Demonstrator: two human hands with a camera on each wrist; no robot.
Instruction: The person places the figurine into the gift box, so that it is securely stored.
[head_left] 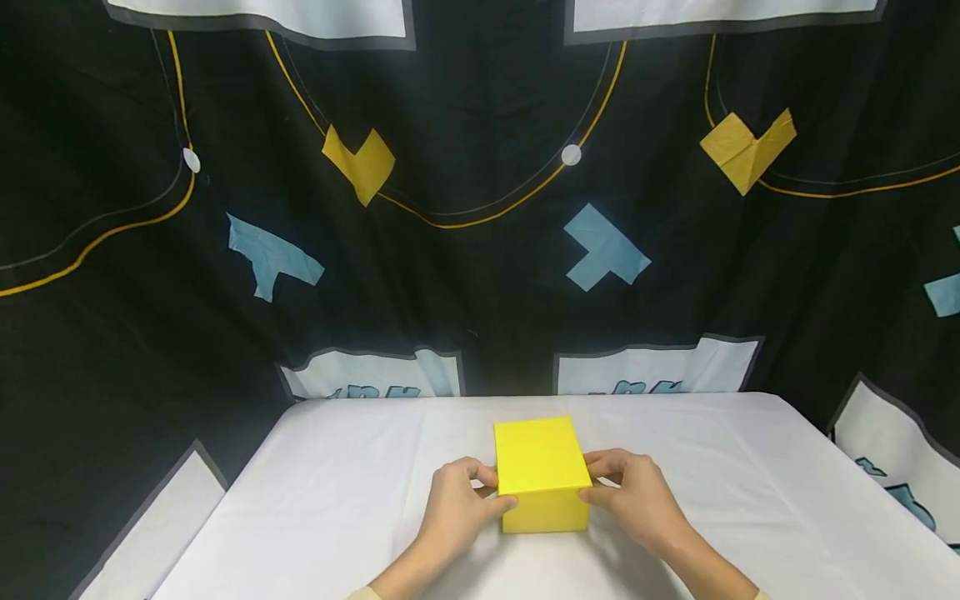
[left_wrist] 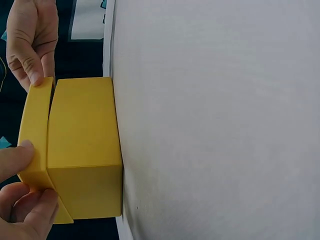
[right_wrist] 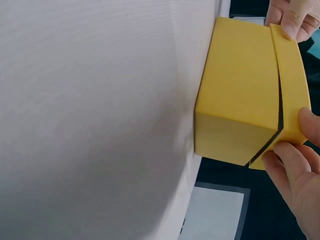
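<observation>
A yellow box (head_left: pixel 545 518) stands on the white-covered table, its lid (head_left: pixel 538 454) sitting over the top. On one side my left hand (head_left: pixel 462 504) pinches the lid between thumb and fingers. My right hand (head_left: pixel 632 492) grips the opposite side of the lid in the same way. From the right wrist view, a dark gap runs between the lid (right_wrist: pixel 291 75) and the box body (right_wrist: pixel 240 70), wider toward my right hand (right_wrist: pixel 297 167). A narrower slit shows between them in the left wrist view. The inside of the box is hidden.
The white tablecloth (head_left: pixel 315 500) spreads around the box on all sides. Behind the table hangs a dark curtain (head_left: pixel 480 292) with yellow, blue and white patches.
</observation>
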